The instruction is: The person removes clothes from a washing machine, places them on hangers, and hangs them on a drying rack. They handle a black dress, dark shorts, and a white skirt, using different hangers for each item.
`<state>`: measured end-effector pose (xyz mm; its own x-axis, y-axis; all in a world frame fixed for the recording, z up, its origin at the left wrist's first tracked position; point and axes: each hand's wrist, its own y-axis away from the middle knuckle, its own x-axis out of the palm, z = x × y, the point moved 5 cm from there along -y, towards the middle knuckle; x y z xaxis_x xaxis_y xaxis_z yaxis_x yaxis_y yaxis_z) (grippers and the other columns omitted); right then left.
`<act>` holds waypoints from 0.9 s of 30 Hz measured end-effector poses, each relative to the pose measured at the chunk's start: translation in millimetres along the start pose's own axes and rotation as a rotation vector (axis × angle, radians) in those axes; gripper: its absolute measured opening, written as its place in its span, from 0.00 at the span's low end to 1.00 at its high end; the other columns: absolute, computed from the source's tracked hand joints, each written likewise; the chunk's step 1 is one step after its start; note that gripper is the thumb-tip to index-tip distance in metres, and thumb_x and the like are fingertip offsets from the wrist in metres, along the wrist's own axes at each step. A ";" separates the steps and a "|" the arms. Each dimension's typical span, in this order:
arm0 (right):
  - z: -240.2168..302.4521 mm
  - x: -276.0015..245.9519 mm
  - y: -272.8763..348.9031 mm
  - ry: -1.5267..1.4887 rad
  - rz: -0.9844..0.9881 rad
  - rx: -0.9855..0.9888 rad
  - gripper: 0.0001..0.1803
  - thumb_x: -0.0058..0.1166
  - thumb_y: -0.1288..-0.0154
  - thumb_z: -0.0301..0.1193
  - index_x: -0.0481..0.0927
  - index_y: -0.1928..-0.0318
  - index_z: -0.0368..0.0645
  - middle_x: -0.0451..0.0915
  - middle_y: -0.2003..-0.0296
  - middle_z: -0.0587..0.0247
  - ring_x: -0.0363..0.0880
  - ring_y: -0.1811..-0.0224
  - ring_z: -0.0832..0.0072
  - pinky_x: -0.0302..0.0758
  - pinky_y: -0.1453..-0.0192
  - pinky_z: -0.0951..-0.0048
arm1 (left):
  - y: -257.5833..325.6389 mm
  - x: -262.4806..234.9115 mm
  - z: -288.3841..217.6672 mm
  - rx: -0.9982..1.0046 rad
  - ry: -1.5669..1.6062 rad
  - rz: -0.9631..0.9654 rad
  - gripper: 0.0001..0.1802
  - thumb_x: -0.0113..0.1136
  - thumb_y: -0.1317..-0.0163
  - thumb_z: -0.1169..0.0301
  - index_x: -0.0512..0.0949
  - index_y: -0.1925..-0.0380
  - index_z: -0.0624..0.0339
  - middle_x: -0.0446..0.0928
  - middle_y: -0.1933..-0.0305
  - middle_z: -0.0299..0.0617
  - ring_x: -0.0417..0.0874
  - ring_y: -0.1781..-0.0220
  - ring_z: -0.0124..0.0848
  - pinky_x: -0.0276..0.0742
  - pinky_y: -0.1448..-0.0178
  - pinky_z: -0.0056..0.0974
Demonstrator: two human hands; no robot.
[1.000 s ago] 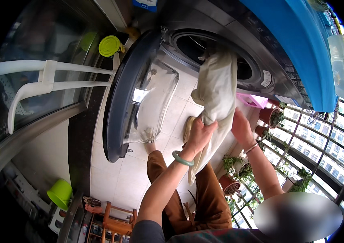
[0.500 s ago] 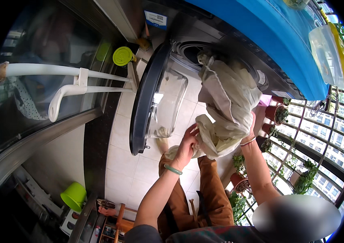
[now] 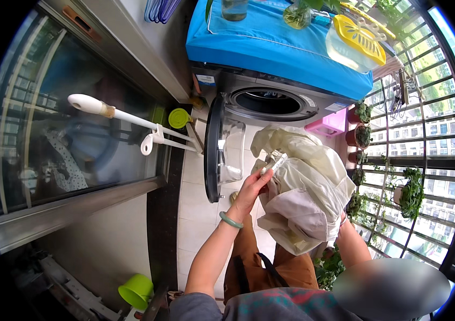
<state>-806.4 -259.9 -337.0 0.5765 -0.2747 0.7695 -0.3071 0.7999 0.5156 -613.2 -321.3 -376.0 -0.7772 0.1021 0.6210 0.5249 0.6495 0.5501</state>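
Note:
A large bunched cream cloth (image 3: 308, 198) hangs in front of my body, held up between both hands. My left hand (image 3: 254, 188), below a green bangle, pinches a gathered edge at its left side. My right hand (image 3: 342, 219) is at the bundle's right side, its fingers hidden by the cloth. Beyond stands a grey front-loading washing machine (image 3: 249, 80) under a blue cover (image 3: 275, 48). Its round door (image 3: 214, 155) is swung open to the left. The dark drum opening (image 3: 267, 101) is in full sight, and the cloth is apart from it.
White-handled poles (image 3: 142, 123) lean at the left by a glass door. A yellow-green lidded tub (image 3: 179, 117) stands near them. At right are a pink container (image 3: 332, 124), potted plants (image 3: 358, 135) and barred windows. A yellow basket (image 3: 358, 40) and glass vases top the machine.
The cloth has come out of the drum and moved toward me, off the machine. My left hand has shifted to another gathered edge. The view now takes in more of the machine's top.

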 end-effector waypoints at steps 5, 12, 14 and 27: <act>-11.9 38.4 59.3 0.240 0.060 -0.006 0.26 0.50 0.34 0.31 0.69 0.36 0.39 0.74 0.39 0.56 0.71 0.38 0.69 0.67 0.32 0.63 | 107.0 13.1 -58.9 0.815 -0.983 -0.563 0.18 0.65 0.38 0.57 0.81 0.68 0.64 0.79 0.71 0.40 0.77 0.71 0.33 0.71 0.63 0.35; -79.1 59.7 157.1 0.953 0.444 0.244 0.28 0.59 0.39 0.22 0.71 0.37 0.39 0.73 0.38 0.65 0.67 0.38 0.80 0.65 0.33 0.70 | 289.2 101.7 -110.6 1.130 -0.778 -0.491 0.10 0.58 0.30 0.69 0.77 0.64 0.67 0.75 0.69 0.26 0.68 0.65 0.18 0.68 0.60 0.25; -87.0 97.8 192.6 1.255 0.645 0.111 0.26 0.57 0.37 0.30 0.71 0.39 0.36 0.75 0.41 0.58 0.71 0.38 0.71 0.64 0.32 0.70 | 337.1 123.9 -110.9 1.228 -1.001 -0.427 0.08 0.62 0.34 0.71 0.77 0.67 0.65 0.71 0.72 0.30 0.68 0.70 0.21 0.67 0.64 0.27; 3.6 336.4 354.0 1.410 0.807 -1.323 0.17 0.68 0.46 0.30 0.81 0.56 0.39 0.83 0.58 0.60 0.80 0.51 0.65 0.75 0.50 0.65 | 522.5 293.1 -79.0 1.284 -1.726 -0.163 0.10 0.71 0.48 0.67 0.79 0.73 0.58 0.73 0.66 0.36 0.73 0.73 0.30 0.70 0.68 0.34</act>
<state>-724.0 -71.0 105.8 0.8674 0.2354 -0.4385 -0.4953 0.4946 -0.7142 -539.4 -11.6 137.5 -0.6259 -0.0721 -0.7766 0.5525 0.6618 -0.5067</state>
